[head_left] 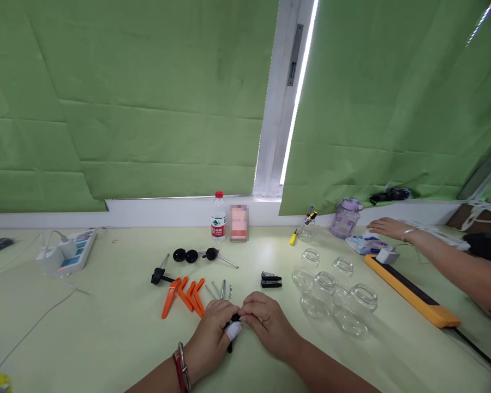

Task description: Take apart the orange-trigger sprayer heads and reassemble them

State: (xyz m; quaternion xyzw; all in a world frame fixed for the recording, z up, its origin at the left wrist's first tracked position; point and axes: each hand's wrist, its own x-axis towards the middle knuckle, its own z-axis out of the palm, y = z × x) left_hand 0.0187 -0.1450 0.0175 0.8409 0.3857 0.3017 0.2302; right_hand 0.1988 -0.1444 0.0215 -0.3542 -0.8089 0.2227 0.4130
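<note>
My left hand (213, 329), with bracelets at the wrist and a white wrap on the thumb, is closed round a small black part (229, 346). My right hand (269, 326) pinches the top end of that part from the other side, so the fingertips of both hands meet there. Most of the part is hidden by fingers. Just beyond the left hand lie several orange levers (170, 298), thin metal rods (223, 289) and tiny metal pieces (230, 291). Farther right are black clip-like pieces (271, 283) with a spring (267, 274).
Several clear jars (325, 281) stand right of my hands. Behind are round black pieces (191, 256), a black clamp part (157, 276), a water bottle (218, 221) and screwdrivers (306, 221). Another person's hand (387, 227) rests by a wipes packet (362, 244). Power strips (413, 292) flank the table.
</note>
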